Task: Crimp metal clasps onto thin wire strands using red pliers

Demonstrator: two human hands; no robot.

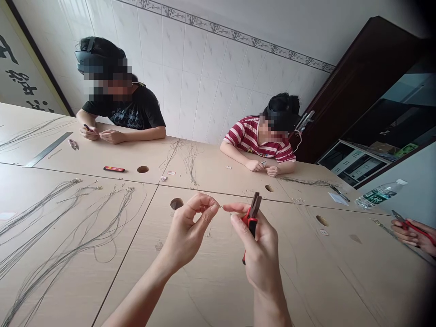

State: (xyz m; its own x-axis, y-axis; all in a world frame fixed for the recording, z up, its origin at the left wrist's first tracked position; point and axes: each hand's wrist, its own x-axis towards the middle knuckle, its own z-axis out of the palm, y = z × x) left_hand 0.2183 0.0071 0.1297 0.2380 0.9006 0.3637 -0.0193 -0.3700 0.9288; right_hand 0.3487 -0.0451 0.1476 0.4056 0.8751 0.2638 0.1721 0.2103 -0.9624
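Thumb and forefinger of my left hand pinch a tiny gold-coloured piece, too small to make out its exact kind. My right hand is closed around red-and-black pliers, whose jaws point up past the forefinger. That forefinger reaches left to the tiny piece, its tip at or very near it. A thin line hangs just below the right fingertips; where it attaches is unclear. Both hands are raised over the wooden table. Beneath them lies a small hook-like bit.
Bundles of thin dark wire spread over the left side. Beyond are a steel ruler, a red-black case and cable holes. Two people sit opposite. At right stand a water bottle and a co-worker's hand with red-handled pliers.
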